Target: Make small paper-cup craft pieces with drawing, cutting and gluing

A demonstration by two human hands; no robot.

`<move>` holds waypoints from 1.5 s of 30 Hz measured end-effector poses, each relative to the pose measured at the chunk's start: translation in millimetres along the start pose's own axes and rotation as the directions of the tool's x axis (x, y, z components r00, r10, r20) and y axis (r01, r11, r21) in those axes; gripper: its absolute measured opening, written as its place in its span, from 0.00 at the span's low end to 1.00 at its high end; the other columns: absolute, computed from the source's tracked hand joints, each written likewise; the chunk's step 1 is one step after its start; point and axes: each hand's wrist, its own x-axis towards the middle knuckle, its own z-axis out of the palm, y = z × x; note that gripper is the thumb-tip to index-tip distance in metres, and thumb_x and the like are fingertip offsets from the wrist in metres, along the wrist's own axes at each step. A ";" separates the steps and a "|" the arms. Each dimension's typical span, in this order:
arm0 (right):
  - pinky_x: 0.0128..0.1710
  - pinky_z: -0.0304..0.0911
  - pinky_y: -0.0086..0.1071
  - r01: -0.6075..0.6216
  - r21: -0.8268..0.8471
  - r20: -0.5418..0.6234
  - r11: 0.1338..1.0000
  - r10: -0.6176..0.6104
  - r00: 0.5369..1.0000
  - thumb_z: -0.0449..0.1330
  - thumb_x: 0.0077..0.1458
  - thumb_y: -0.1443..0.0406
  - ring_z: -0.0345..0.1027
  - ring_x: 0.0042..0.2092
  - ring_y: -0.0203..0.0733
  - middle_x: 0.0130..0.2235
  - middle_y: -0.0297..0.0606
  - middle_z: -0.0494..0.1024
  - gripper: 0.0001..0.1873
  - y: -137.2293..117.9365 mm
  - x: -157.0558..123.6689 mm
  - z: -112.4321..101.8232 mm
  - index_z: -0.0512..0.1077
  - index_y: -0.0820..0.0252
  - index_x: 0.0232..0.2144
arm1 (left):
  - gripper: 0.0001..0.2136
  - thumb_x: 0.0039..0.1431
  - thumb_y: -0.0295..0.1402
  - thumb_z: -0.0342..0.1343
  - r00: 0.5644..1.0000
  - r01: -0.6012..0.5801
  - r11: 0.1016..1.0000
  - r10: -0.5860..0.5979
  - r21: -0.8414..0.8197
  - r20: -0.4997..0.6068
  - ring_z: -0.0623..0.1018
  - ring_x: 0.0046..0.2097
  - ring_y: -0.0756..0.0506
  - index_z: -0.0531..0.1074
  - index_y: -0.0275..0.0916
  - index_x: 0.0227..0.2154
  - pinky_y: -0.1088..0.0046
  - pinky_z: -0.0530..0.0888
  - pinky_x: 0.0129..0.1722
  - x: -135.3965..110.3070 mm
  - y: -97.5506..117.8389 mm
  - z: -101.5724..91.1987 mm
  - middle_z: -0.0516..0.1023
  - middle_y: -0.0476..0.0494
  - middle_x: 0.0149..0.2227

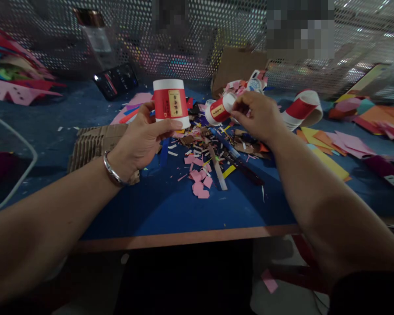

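Observation:
My left hand (147,133) is closed on a red and white paper cup (162,103) with a yellow label. The thumb lies across its lower edge, and the cup is raised above the table. To the right, my right hand (258,113) pinches one end of another red and white paper cup (218,110), which tilts sideways over the scraps. Below and between both hands spreads a heap of paper scraps (200,175), mostly pink pieces and thin strips. A curled red and white piece of cup wall (302,108) stands right of my right wrist.
Corrugated cardboard (95,142) lies by my left forearm. A phone (115,82) and a clear bottle (95,33) are behind it. A dark-handled tool (246,170) lies among the scraps. Coloured paper (335,157) is at right. A perforated metal panel (197,48) borders the back.

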 end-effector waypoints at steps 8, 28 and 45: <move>0.53 0.74 0.52 0.002 0.016 0.024 1.000 -0.003 1.000 0.61 0.64 0.68 0.80 0.47 0.56 0.48 0.46 0.85 0.14 -3.3 2.0 3.4 0.80 0.52 0.49 | 0.21 0.45 0.19 0.70 0.998 0.028 0.999 -0.029 0.021 0.054 0.80 0.48 0.46 0.76 0.42 0.43 0.67 0.76 0.51 -1.6 -3.0 1.6 0.83 0.47 0.46; 0.48 0.67 0.44 -0.211 -0.125 0.267 0.969 0.238 0.934 0.62 0.66 0.61 0.79 0.44 0.53 0.44 0.51 0.87 0.15 -4.9 -34.3 -54.6 0.83 0.62 0.48 | 0.16 0.50 0.28 0.71 0.991 -0.032 0.994 0.017 0.105 0.136 0.79 0.48 0.44 0.75 0.42 0.41 0.68 0.74 0.49 -3.6 -7.4 -2.6 0.81 0.45 0.46; 0.39 0.69 0.41 -0.154 0.125 0.530 0.980 0.065 0.846 0.64 0.62 0.53 0.77 0.37 0.48 0.38 0.41 0.84 0.12 -55.3 -101.6 -58.2 0.78 0.53 0.38 | 0.22 0.50 0.35 0.78 0.984 -0.113 0.975 0.082 0.192 0.161 0.80 0.61 0.34 0.78 0.47 0.46 0.54 0.74 0.66 -12.0 -10.6 -4.8 0.84 0.45 0.53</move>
